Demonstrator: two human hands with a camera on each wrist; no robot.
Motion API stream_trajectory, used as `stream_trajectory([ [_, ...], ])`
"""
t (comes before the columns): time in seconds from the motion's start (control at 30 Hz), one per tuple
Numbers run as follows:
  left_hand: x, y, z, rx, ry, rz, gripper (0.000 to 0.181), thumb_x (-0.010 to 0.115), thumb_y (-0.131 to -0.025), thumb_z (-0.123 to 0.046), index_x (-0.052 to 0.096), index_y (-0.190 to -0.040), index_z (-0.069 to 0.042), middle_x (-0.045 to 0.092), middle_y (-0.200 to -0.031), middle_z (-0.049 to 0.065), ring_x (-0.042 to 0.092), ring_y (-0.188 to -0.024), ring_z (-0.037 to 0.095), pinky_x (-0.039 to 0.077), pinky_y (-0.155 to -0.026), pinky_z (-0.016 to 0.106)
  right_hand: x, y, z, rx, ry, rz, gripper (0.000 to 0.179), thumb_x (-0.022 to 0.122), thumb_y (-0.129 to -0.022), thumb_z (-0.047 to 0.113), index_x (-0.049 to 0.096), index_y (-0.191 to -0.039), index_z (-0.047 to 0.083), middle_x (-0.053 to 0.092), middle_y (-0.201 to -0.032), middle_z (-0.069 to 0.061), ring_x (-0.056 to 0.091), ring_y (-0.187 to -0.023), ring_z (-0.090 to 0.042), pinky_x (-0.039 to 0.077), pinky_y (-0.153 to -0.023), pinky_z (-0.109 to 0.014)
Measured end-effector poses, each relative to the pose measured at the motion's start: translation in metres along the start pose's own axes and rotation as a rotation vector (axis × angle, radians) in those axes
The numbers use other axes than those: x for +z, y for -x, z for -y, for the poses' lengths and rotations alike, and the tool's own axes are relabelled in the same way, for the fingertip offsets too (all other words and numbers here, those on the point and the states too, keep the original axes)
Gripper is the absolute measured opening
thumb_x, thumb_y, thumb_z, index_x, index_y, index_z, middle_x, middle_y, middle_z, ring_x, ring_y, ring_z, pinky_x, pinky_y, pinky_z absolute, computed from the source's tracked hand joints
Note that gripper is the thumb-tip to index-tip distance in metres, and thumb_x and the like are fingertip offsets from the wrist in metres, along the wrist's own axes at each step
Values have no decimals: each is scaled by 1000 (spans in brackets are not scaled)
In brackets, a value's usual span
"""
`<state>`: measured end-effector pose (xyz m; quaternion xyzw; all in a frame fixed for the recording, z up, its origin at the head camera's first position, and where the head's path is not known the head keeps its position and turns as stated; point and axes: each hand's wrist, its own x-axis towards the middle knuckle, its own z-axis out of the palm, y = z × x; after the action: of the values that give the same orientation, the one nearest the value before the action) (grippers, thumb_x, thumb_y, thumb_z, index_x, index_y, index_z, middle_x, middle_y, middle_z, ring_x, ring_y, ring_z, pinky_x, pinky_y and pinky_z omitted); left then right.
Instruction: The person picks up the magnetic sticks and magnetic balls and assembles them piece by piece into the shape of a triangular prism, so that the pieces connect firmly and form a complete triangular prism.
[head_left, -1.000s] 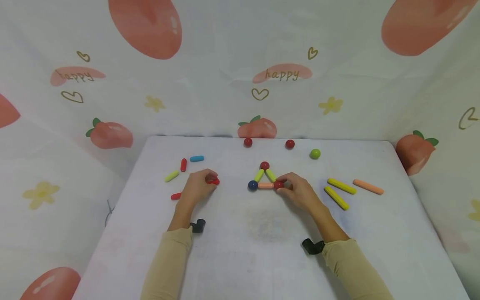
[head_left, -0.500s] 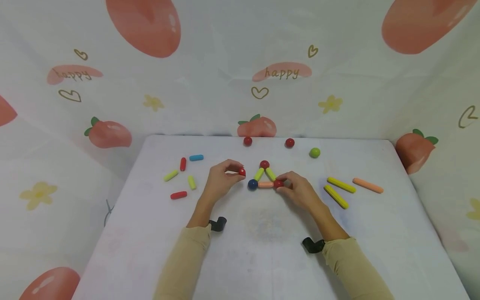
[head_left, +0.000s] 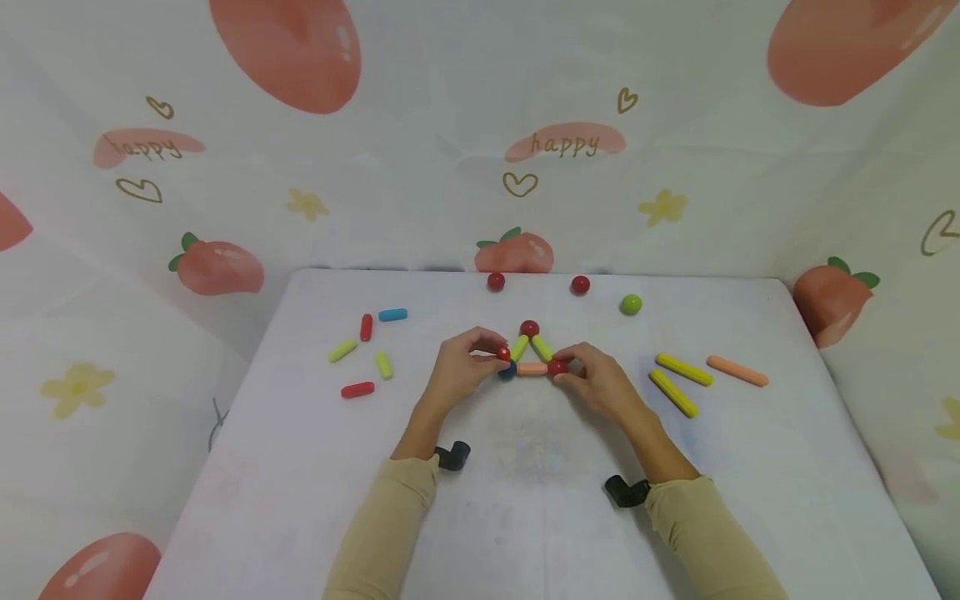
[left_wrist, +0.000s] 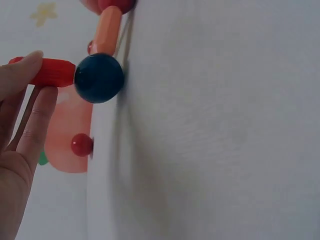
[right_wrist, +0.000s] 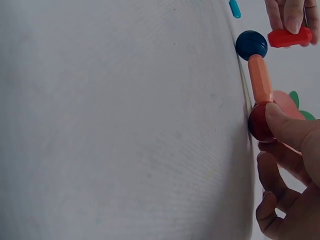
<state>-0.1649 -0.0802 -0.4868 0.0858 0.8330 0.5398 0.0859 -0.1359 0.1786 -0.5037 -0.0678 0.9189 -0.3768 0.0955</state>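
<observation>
In the head view, a flat triangle of balls and short rods lies mid-table. A blue ball [left_wrist: 99,78] forms its left corner, and a red ball [head_left: 529,328] its far one. An orange rod [head_left: 532,369] runs along the near side; two yellow-green rods [head_left: 542,347] make the others. My left hand [head_left: 462,367] pinches a short red rod [left_wrist: 56,72] upright over the blue ball. Its lower end is at the ball; whether they touch I cannot tell. My right hand [head_left: 600,380] holds the right corner's dark red ball [right_wrist: 260,122] between thumb and fingers.
Two loose red balls [head_left: 580,285] and a green ball [head_left: 631,304] lie toward the back edge. Short rods, including a blue one [head_left: 393,315], are scattered left. Longer yellow rods [head_left: 683,370] and an orange rod [head_left: 737,371] lie right.
My left hand has carried the red rod rightward from the left rods to above the blue ball, turning it upright. My right hand has stayed on its ball.
</observation>
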Motion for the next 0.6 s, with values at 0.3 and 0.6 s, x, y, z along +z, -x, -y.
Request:
stream_trajectory([
  [0.3, -1, -1, 2, 24, 13, 31, 35, 84, -84, -10, 70, -116, -17, 72, -114, 3, 70, -108, 17, 59, -93, 29, 0, -1, -1, -10, 16, -16, 40, 76, -93, 24, 64, -131, 20, 68, -121, -3, 58, -92, -21, 54, -83, -35],
  [0.6, -27, -27, 5, 30, -58, 17, 45, 85, -84, -29, 68, -124, -21, 70, -121, -3, 64, -115, 18, 54, -103, 40, -3, 4, -3, 13, 76, -33, 40, 76, -93, 25, 64, -130, 18, 69, -120, -4, 58, -90, -20, 54, -82, -36],
])
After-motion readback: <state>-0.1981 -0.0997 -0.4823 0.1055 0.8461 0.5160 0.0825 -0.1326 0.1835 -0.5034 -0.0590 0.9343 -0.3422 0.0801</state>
